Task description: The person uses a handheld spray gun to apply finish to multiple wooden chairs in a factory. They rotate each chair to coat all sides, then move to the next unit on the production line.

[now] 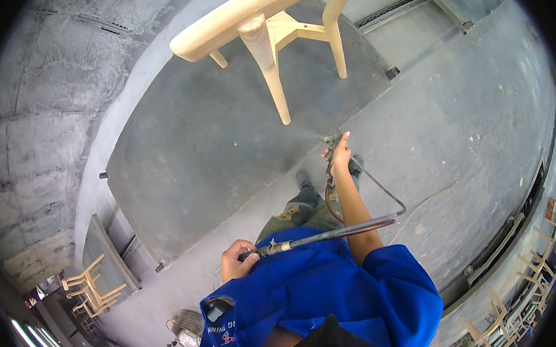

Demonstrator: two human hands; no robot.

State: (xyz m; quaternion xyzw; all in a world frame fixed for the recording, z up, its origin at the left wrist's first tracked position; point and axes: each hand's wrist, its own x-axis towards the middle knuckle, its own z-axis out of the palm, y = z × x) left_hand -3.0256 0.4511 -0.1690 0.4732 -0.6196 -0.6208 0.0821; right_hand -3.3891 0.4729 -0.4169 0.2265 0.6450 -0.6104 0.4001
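My right hand (341, 156) is closed around a spray gun (329, 140), whose nozzle points left. A faint haze hangs by the nozzle. Just beyond it stands a pale, unfinished wooden chair (267, 65) with tapered legs and a thick curved top rail; the frame's top edge cuts part of it off. Down at my waist, on the left, my left hand (237, 262) grips the fitting end of a grey hose (331, 233). That hose crosses my front, then bends back toward the gun alongside a thinner reddish one.
Under the chair lies a wide dark platform (189, 162) with small dark blocks at its corners. More bare chair frames stand at lower left (93, 286) and along the right rim (491, 326). A plastered wall (53, 96) rises on the left. A thin line (429, 198) trails over the floor.
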